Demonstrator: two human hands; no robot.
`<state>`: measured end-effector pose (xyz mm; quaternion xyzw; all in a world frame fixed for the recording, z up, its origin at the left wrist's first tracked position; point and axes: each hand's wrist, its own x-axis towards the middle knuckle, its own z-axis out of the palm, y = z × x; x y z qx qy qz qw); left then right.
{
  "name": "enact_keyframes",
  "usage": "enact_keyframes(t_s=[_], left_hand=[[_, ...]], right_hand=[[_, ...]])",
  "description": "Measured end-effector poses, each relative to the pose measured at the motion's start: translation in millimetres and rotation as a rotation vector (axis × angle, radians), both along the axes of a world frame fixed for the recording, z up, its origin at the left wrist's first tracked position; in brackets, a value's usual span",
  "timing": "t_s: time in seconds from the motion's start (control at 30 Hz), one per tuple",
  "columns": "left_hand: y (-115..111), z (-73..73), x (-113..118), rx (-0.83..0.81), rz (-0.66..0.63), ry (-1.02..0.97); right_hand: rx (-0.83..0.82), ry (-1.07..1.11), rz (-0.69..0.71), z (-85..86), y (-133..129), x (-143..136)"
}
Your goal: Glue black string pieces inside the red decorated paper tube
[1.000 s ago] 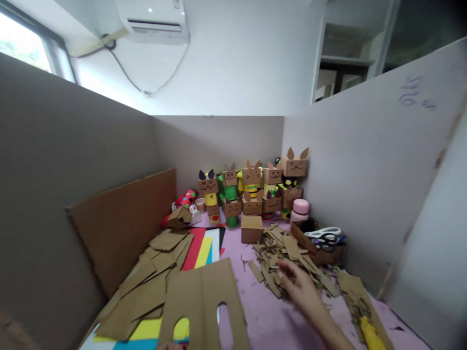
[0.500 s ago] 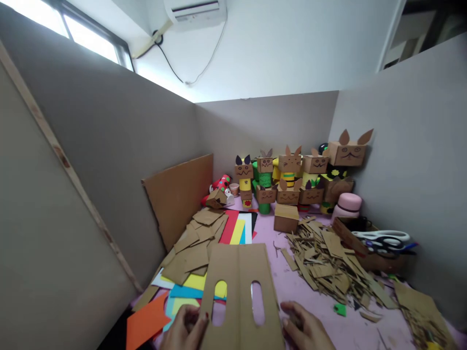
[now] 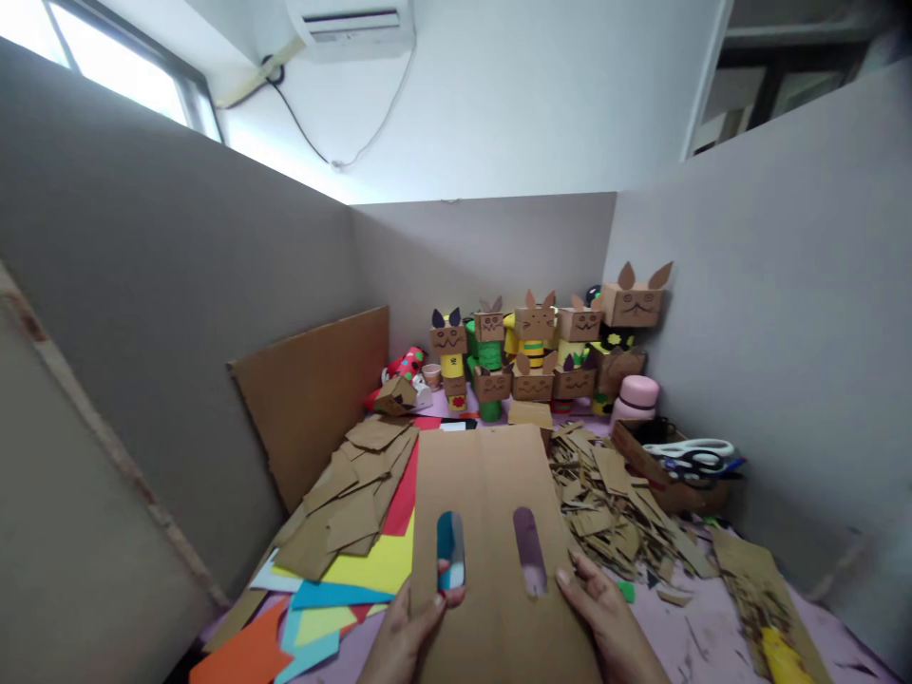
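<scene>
I hold a large brown cardboard sheet (image 3: 491, 494) with two oval slots in front of me, raised off the pink table (image 3: 676, 627). My left hand (image 3: 406, 641) grips its lower left edge, thumb by the left slot. My right hand (image 3: 605, 627) grips the lower right edge, fingertips beside the right slot. Through the slots I see coloured paper and the pink tabletop.
Coloured paper sheets (image 3: 356, 579) and cut cardboard pieces (image 3: 356, 475) lie on the left. A heap of cardboard strips (image 3: 613, 503) is on the right, beside a box with scissors (image 3: 694, 456). Cardboard box figures (image 3: 541, 347) line the back wall. Grey partitions enclose the table.
Both hands have lifted the slotted cardboard sheet up and away from me. A second ago my right hand was among the strips on the right; it now holds the sheet.
</scene>
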<state>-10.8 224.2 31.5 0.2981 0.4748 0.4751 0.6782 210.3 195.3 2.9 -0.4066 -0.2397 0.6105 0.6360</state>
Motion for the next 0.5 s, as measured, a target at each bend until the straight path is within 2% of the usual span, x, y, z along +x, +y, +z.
enact_keyframes(t_s=[0.13, 0.23, 0.3, 0.4, 0.5], left_hand=[[20, 14.3, 24, -0.024, -0.086, -0.028], [27, 18.0, 37, -0.050, -0.142, -0.126], [28, 12.7, 40, -0.082, -0.150, -0.197], [31, -3.3, 37, -0.118, -0.188, -0.263], [36, -15.5, 30, -0.049, -0.210, -0.184]], right_hand=[[0.045, 0.154, 0.033, 4.5, 3, 10], [0.084, 0.195, 0.014, 3.5, 4, 15], [0.100, 0.213, 0.016, 2.5, 4, 16], [0.119, 0.206, 0.045, 1.6, 5, 15], [0.159, 0.093, 0.072, 0.9, 9, 13]])
